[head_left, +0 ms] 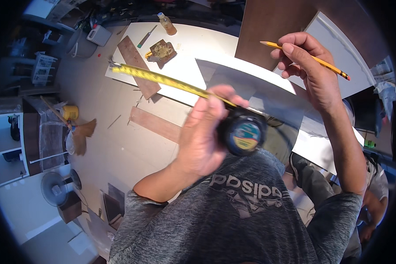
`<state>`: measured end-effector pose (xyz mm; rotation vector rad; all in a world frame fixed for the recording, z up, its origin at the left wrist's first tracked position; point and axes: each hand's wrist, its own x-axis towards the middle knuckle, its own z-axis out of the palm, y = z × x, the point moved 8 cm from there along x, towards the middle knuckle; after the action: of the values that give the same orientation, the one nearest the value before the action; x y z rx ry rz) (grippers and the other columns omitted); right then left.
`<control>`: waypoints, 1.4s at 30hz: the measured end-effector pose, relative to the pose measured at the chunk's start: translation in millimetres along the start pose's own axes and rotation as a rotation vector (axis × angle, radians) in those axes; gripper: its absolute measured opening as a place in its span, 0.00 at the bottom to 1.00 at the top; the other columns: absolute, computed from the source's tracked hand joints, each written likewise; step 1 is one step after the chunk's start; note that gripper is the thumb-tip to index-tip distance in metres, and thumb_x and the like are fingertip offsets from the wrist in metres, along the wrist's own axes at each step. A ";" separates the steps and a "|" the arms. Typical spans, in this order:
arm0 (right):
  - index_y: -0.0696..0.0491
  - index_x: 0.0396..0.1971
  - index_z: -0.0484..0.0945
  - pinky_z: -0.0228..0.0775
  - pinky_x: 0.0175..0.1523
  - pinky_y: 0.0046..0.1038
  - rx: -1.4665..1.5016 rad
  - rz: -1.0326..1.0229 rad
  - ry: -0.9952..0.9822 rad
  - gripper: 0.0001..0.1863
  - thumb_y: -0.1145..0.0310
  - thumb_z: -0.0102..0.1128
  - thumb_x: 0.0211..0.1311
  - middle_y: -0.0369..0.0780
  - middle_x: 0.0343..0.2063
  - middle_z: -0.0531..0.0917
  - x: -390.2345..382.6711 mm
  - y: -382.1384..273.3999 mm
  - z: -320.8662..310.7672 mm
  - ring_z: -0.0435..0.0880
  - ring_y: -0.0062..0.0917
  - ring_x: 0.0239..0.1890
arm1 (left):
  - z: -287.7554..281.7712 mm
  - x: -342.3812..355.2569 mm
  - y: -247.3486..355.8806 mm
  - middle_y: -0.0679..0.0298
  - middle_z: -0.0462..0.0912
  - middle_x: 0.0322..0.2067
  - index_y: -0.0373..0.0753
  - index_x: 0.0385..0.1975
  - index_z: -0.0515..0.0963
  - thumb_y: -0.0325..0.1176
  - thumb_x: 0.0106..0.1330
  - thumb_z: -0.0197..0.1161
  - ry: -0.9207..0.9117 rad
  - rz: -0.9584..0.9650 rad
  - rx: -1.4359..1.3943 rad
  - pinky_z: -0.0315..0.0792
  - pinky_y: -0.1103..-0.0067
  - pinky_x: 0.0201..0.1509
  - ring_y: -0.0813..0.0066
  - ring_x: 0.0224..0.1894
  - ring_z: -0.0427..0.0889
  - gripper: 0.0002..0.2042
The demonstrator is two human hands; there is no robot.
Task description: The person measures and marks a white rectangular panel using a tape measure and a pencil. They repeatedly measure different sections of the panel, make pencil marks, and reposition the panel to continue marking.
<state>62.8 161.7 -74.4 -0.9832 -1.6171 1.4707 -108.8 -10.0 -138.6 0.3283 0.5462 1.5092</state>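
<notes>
Shirt in mottled dark grey fills the near middle, with another person partly in view at the near right. At the near left, a round fan stands on the pale floor. Farther in, above the shirt, the left hand is wrapped around a black tape measure, its green and yellow label blurred; the yellow blade reaches out to the far left, and I cannot tell whether its end touches anything. A reddish plank lies on the floor beyond that hand, while a broom and a yellow bucket sit together well to the left. On the right, the raised right hand pinches a yellow pencil between thumb and fingers, its sharpened tip pointing left. Across from the hands, the white tabletop carries a long brown board that overhangs its near edge, then a brown block topped by a yellowish clump, a slim green-handled tool and, farthest, a capped bottle with some brownish liquid
</notes>
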 end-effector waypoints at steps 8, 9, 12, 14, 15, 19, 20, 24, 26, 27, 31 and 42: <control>0.55 0.54 0.84 0.83 0.44 0.23 0.140 0.036 0.065 0.13 0.64 0.65 0.79 0.41 0.42 0.91 1.5 4.9 -14.2 0.89 0.17 0.37 | 33.7 22.1 -54.0 0.60 0.82 0.49 0.33 0.60 0.76 0.41 0.88 0.56 0.056 -0.169 0.211 0.86 0.75 0.56 0.75 0.51 0.84 0.17; 0.55 0.54 0.84 0.83 0.44 0.22 0.145 0.023 0.057 0.13 0.64 0.65 0.79 0.41 0.43 0.91 0.9 4.7 -14.2 0.88 0.17 0.38 | 36.0 23.8 -55.5 0.60 0.83 0.48 0.31 0.59 0.76 0.41 0.88 0.55 0.098 -0.165 0.205 0.86 0.77 0.55 0.76 0.48 0.86 0.18; 0.55 0.55 0.83 0.82 0.45 0.22 0.153 0.003 0.075 0.14 0.63 0.66 0.79 0.40 0.43 0.91 -0.4 4.4 -15.8 0.88 0.17 0.38 | 58.4 27.2 -62.9 0.60 0.82 0.47 0.31 0.59 0.76 0.43 0.88 0.54 0.054 -0.187 0.016 0.87 0.78 0.53 0.77 0.48 0.86 0.18; 0.55 0.55 0.83 0.82 0.46 0.22 0.166 -0.013 0.104 0.14 0.63 0.66 0.79 0.40 0.43 0.91 -0.4 2.1 -17.0 0.88 0.17 0.39 | 73.9 31.8 -64.9 0.60 0.82 0.45 0.31 0.59 0.76 0.44 0.88 0.54 0.026 -0.169 -0.011 0.87 0.77 0.52 0.76 0.48 0.87 0.19; 0.55 0.55 0.84 0.82 0.46 0.22 0.156 -0.021 0.130 0.15 0.61 0.65 0.80 0.40 0.43 0.91 -1.0 0.8 -17.4 0.87 0.18 0.39 | 82.2 36.9 -64.3 0.60 0.82 0.45 0.31 0.58 0.76 0.44 0.88 0.54 -0.007 -0.150 -0.050 0.88 0.77 0.53 0.75 0.48 0.88 0.19; 0.56 0.55 0.85 0.82 0.47 0.23 0.066 -0.007 0.181 0.20 0.53 0.62 0.83 0.40 0.43 0.91 -6.6 -4.4 -14.1 0.86 0.18 0.39 | 96.3 41.4 -50.6 0.59 0.83 0.45 0.32 0.59 0.75 0.46 0.88 0.55 -0.030 -0.084 -0.028 0.88 0.76 0.53 0.72 0.49 0.89 0.19; 0.57 0.55 0.85 0.82 0.47 0.23 0.034 0.005 0.171 0.22 0.51 0.61 0.83 0.40 0.42 0.90 -8.2 -5.1 -12.1 0.86 0.18 0.39 | 96.1 41.2 -45.4 0.59 0.83 0.45 0.33 0.59 0.75 0.46 0.87 0.55 -0.027 -0.070 -0.004 0.88 0.76 0.53 0.72 0.49 0.89 0.20; 0.55 0.55 0.88 0.83 0.45 0.24 -0.049 -0.042 0.113 0.24 0.48 0.62 0.83 0.39 0.42 0.91 -9.9 -9.4 -3.3 0.88 0.18 0.39 | 70.6 34.0 -6.5 0.53 0.86 0.50 0.36 0.60 0.73 0.47 0.87 0.53 -0.029 -0.017 0.011 0.90 0.64 0.56 0.61 0.54 0.90 0.19; 0.55 0.55 0.88 0.84 0.44 0.24 -0.072 -0.046 0.126 0.23 0.48 0.64 0.82 0.39 0.41 0.91 -9.9 -9.0 -5.0 0.88 0.18 0.39 | 49.1 27.2 17.3 0.54 0.86 0.51 0.40 0.57 0.74 0.45 0.88 0.52 0.013 0.051 0.088 0.90 0.56 0.58 0.55 0.59 0.89 0.15; 0.54 0.55 0.88 0.84 0.43 0.25 -0.083 -0.061 0.132 0.23 0.48 0.65 0.81 0.39 0.41 0.91 -9.7 -9.8 -5.9 0.88 0.18 0.38 | 40.3 28.7 31.2 0.53 0.87 0.50 0.39 0.58 0.75 0.46 0.87 0.53 -0.001 0.106 0.053 0.90 0.59 0.57 0.54 0.58 0.90 0.16; 0.53 0.52 0.89 0.84 0.41 0.25 -0.169 -0.089 0.131 0.22 0.49 0.69 0.78 0.38 0.38 0.91 -7.6 -10.9 -5.8 0.88 0.19 0.36 | 6.4 24.1 87.2 0.51 0.89 0.47 0.40 0.56 0.78 0.45 0.87 0.54 -0.036 0.259 0.057 0.92 0.54 0.54 0.47 0.59 0.90 0.15; 0.54 0.50 0.90 0.84 0.41 0.26 -0.234 -0.088 0.059 0.20 0.51 0.71 0.76 0.38 0.36 0.91 -7.5 -11.5 1.5 0.88 0.19 0.35 | -38.0 11.3 93.2 0.57 0.91 0.38 0.31 0.59 0.81 0.43 0.85 0.61 0.138 0.075 0.628 0.87 0.75 0.48 0.69 0.41 0.92 0.19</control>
<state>64.1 153.7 -63.2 -1.0583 -1.7949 1.2023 -208.2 1.2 -122.8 0.7369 1.1300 1.4091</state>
